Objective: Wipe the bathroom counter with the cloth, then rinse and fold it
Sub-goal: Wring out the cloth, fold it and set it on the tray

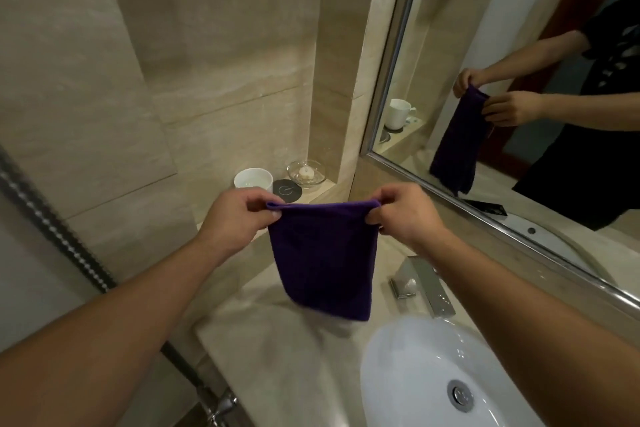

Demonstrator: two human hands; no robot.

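Note:
A purple cloth (323,256) hangs in the air above the beige stone counter (277,350), doubled over along its top edge. My left hand (239,215) pinches its top left corner between thumb and fingers. My right hand (401,211) pinches the top right corner. The cloth's lower edge dangles just left of the white sink basin (415,374) and the chrome faucet (422,284).
On a stone ledge behind the cloth stand a white cup (253,179), a round black coaster (286,191) and a glass soap dish (306,173). A framed mirror (519,80) fills the right wall. A metal shower hose (55,225) runs down the left.

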